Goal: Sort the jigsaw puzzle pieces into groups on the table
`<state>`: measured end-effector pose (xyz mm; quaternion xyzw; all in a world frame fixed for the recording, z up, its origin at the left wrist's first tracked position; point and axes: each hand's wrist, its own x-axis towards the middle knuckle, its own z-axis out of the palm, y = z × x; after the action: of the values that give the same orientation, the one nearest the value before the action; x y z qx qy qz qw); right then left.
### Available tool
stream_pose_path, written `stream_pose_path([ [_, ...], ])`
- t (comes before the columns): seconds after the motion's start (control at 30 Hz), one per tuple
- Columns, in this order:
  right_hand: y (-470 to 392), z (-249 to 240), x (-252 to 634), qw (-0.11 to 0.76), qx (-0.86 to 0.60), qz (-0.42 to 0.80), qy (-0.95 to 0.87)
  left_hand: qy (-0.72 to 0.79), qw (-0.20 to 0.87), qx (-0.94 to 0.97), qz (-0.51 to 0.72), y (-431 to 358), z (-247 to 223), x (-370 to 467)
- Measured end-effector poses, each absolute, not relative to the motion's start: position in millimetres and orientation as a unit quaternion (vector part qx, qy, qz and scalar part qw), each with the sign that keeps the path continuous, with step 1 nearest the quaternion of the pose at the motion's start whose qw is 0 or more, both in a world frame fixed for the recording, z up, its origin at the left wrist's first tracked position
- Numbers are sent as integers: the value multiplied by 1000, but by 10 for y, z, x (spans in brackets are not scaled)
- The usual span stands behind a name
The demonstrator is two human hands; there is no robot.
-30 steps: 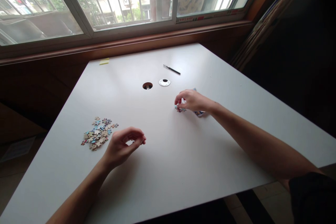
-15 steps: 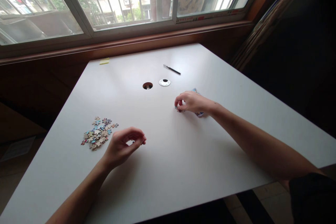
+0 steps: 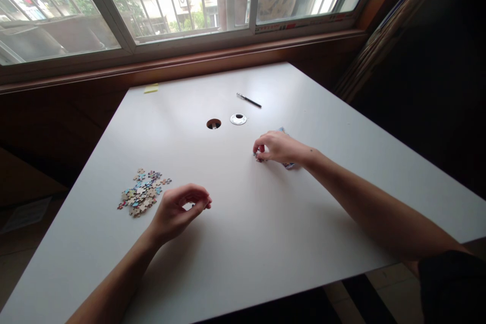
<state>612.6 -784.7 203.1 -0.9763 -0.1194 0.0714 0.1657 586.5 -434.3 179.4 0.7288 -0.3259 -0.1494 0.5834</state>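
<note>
On the left of the white table [image 3: 228, 258] lies a loose pile of small jigsaw pieces [image 3: 141, 195]. My left hand [image 3: 182, 210] rests just right of the pile, its fingertips pressed together; what they hold, if anything, is too small to name. Farther right, my right hand [image 3: 275, 147] has thumb and fingers closed on a small puzzle piece [image 3: 258, 158] at the table surface. A colourful patch of puzzle [image 3: 289, 166] is partly hidden beneath and behind my right hand.
A black pen [image 3: 249, 100] lies near the back. Nearer are a round hole [image 3: 213, 124] in the table and a silver ring-shaped cover [image 3: 238, 119]. A yellow sticky note [image 3: 151, 88] is at the far left edge. The window [image 3: 182, 5] stands behind.
The fingers of my right hand have shifted very slightly around the small piece. My left hand has stayed in place.
</note>
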Motion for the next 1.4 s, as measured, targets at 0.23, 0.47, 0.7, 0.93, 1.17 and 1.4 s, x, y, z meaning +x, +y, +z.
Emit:
stream_pose_path([
  [0.23,-7840,2052,6114,159,-977,85,-117,-346,523,778,-31,-4199,1844,6001],
  [0.47,-7810,1993,6123,150,-979,100,-91,-75,236,932,264,-3393,2041,6646],
  [0.7,-7776,1978,6117,144,-979,113,-84,-82,180,974,113,-3034,1864,6847],
  [0.93,-7771,1975,6113,125,-981,111,-95,-118,171,976,61,-3030,1767,6871],
  [1.17,-7732,2003,6090,125,-982,113,-85,-111,171,978,48,-3048,1810,6845],
  [1.4,-7728,2012,6083,123,-982,117,-82,-107,185,976,50,-3089,1823,6848],
])
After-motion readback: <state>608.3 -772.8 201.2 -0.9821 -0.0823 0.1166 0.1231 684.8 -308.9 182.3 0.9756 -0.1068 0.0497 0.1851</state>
